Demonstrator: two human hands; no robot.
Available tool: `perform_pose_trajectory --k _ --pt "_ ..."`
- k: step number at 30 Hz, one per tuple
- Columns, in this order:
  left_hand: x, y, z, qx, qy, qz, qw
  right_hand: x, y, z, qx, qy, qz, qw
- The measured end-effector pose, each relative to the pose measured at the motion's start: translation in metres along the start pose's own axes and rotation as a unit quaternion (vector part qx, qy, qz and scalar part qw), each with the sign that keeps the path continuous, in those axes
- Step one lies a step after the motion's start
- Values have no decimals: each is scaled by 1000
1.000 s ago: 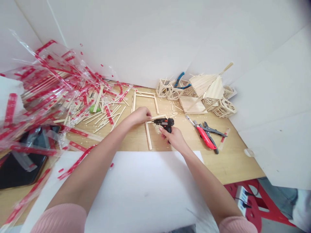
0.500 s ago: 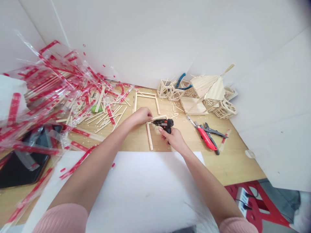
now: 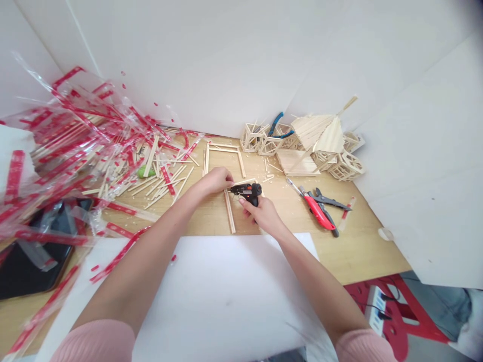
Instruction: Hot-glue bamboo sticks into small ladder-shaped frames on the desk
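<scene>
My right hand (image 3: 262, 215) is wrapped round the grip of a black hot glue gun (image 3: 247, 190) with a small red light. Its nozzle points left at the upper left corner of a small frame of wooden sticks (image 3: 230, 213) lying on the table. At that same corner my left hand (image 3: 218, 179) is closed, fingertips pinching the stick frame. The nozzle tip is partly hidden by the left fingertips. Just behind sits another frame of sticks (image 3: 241, 162), three-sided.
Loose sticks (image 3: 166, 186) and red-striped plastic wrappers (image 3: 94, 115) heap up at left, by a phone (image 3: 33, 266). At right lie a red utility knife (image 3: 318, 213) and dark cutters (image 3: 328, 201). Behind stand a stick-built model house (image 3: 320, 136) and blue-handled pliers (image 3: 276, 125). White paper (image 3: 226, 286) covers the front.
The glue gun has moved slightly left, its nozzle closer to the frame's corner and my left fingertips. My left hand keeps its place at the corner. The whole view has shifted a little.
</scene>
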State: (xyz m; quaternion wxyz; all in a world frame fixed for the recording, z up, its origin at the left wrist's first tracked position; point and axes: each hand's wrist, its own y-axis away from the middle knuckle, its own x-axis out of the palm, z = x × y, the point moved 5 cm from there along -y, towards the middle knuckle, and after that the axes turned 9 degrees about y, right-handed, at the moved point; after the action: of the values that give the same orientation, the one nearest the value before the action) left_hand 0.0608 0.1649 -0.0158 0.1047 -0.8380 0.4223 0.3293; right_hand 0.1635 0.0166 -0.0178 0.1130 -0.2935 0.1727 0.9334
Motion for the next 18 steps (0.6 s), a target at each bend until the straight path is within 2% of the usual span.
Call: perform_pose_trajectory --k 4,13,18 --pt "0 0 0 -10 -1 7 1000 -7 0 -4 12 13 -11 1000" --pt "1 -1 2 -10 -8 4 1000 -46 7 -23 63 -1 -59 996" --pt "1 -1 3 -16 -12 3 1000 -55 5 -33 73 -18 -73 995"
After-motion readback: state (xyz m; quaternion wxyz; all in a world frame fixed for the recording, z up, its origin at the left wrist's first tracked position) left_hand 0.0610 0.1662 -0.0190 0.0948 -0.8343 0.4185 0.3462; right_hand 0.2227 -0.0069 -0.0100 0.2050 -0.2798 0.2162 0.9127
